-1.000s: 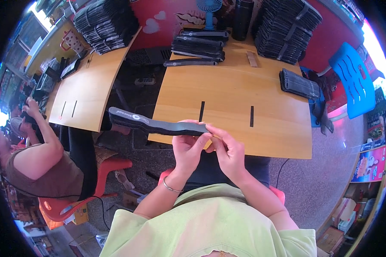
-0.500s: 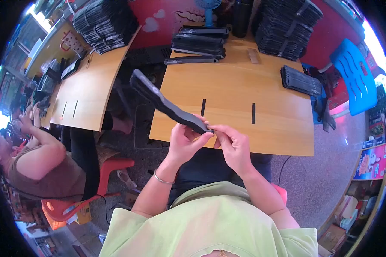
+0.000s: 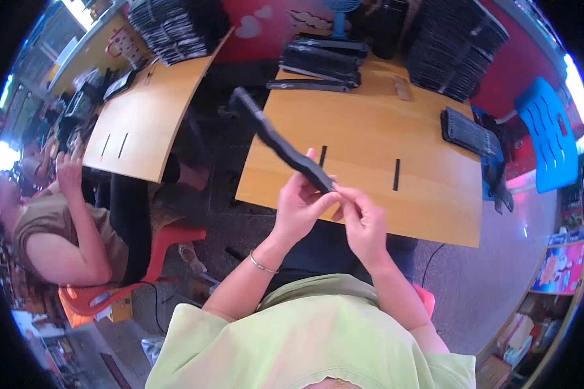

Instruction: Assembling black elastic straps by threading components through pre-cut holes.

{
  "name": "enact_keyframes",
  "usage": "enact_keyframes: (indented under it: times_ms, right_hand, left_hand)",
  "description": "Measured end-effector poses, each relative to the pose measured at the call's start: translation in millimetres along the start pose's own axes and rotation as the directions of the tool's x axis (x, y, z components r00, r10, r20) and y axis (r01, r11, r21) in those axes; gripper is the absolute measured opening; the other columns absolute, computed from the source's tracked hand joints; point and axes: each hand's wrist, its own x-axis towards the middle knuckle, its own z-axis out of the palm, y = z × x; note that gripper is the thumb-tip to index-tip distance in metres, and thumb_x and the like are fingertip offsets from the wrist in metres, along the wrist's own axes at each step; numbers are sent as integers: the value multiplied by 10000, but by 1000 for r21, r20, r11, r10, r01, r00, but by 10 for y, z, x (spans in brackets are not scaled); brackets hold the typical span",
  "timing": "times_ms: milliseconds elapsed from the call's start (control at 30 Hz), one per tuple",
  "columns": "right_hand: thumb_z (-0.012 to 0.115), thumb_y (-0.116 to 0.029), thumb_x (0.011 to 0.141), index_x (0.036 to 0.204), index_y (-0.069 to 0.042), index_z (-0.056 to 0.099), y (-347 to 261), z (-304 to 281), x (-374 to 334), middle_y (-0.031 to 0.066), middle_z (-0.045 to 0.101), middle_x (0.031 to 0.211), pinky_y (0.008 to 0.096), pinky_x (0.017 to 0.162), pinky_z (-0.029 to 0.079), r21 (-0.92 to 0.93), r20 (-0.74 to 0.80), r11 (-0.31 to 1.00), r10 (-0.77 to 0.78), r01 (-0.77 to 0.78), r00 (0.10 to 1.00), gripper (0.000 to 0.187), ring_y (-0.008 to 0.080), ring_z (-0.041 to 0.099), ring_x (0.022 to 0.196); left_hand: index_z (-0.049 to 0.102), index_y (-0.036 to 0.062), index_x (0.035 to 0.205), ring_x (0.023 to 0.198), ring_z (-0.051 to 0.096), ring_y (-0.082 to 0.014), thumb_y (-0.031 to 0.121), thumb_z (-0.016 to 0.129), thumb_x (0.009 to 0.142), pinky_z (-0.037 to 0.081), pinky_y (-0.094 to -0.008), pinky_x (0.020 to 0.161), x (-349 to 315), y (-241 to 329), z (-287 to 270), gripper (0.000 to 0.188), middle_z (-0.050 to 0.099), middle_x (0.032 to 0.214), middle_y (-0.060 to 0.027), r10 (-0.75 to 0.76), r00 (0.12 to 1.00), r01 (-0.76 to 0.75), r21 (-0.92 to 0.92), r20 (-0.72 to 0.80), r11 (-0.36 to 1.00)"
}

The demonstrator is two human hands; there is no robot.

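Note:
A long black strip (image 3: 280,144), wavy along its length and looking padded or layered, slants up and to the left over the table's near left part. My left hand (image 3: 300,211) is closed round its lower end, thumb on top. Fingers of my right hand (image 3: 365,225) pinch that same end at its tip, close against my left thumb. The strip shows mostly its narrow edge, and whatever small part lies between my fingertips is hidden. On the wooden table (image 3: 357,129) below, two dark slots are visible.
Similar black strips (image 3: 321,61) lie piled at the table's back. A tall tied black stack (image 3: 457,48) rises at back right, with a smaller black bundle (image 3: 468,131) by the right edge. A blue chair (image 3: 548,136) stands right. Another person (image 3: 65,236) sits left at a second table (image 3: 139,129).
The view has shifted, so the tables sit farther right in it. The strip has turned more edge-on, still held by both hands. The seated person's arm has changed position.

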Motion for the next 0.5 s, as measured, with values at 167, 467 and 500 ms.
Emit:
enact_keyframes:
  times_ms: [167,467,500]
  right_hand:
    - [499,-35,955,1094,-18,635,67,-12,7,7,601,765,181,531,392,32,4,999,42,-42,999,195,52,541,616]
    - [517,-66,944,1029,-34,666,-9,-102,60,28,613,739,215,579,444,-58,-20,995,78,-79,997,175,75,560,635]
    - [525,-70,940,1024,-39,673,-26,-136,81,27,613,722,215,580,443,-93,-30,993,69,-72,997,173,72,558,635]
  left_hand:
    - [119,5,1471,982,592,-140,-32,668,810,511,-277,880,60,20,-47,860,554,1045,-62,-25,996,25,10,84,1000]
    - [295,-5,1407,985,611,-147,-38,679,800,518,-291,882,6,200,-80,718,599,1045,-79,-193,965,183,69,180,981]
    - [375,-22,1360,979,621,-159,-37,684,796,520,-300,881,-9,229,-71,643,609,1032,-80,-229,956,221,65,183,973]
